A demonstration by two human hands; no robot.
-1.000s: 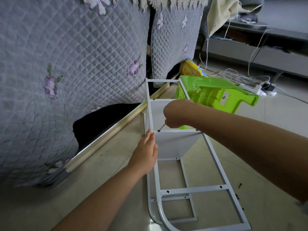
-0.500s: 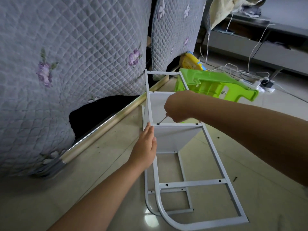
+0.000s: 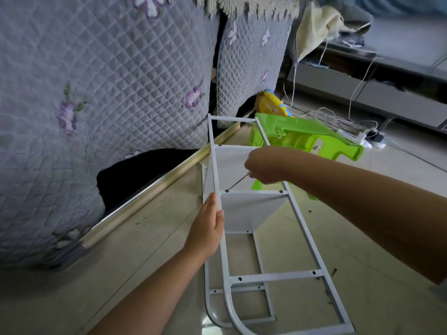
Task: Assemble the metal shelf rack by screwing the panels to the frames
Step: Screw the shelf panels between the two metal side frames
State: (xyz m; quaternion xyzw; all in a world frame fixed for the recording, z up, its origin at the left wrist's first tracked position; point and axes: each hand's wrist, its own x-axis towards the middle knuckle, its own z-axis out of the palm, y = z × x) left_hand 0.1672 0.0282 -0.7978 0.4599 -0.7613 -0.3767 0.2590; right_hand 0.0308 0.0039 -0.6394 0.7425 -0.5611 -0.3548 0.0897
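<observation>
Rack (image 3: 302, 240): white metal, lies on its side on the tiled floor (image 3: 150, 257), beside the quilted sofa cover (image 3: 108, 93).
Upper frame (image 3: 275, 278): faces the camera; its rails run from near the sofa toward the viewer, ending in a curved foot.
Panels: two white panels (image 3: 249, 211) stand between the frames at the far half of the rack.
Left hand (image 3: 206, 228): forearm reaches in from lower left; palm lies flat against the left rail, fingers straight and pressed together, tips pointing up the rail to the crossbar corner.
Right hand (image 3: 262, 165): forearm crosses from the right, above the frame; fingers curl round the handle of a screwdriver (image 3: 238, 182), knuckles toward the camera.
Screwdriver: shaft slants down and left; tip meets a screw (image 3: 227, 190) in the crossbar, near the left rail.
Second screw (image 3: 281, 191): sits in the same crossbar, toward the right rail.
Stool (image 3: 307, 139): green plastic, on the floor behind the rack.
Loose screws (image 3: 334, 271): dark, on the floor just right of the frame.
</observation>
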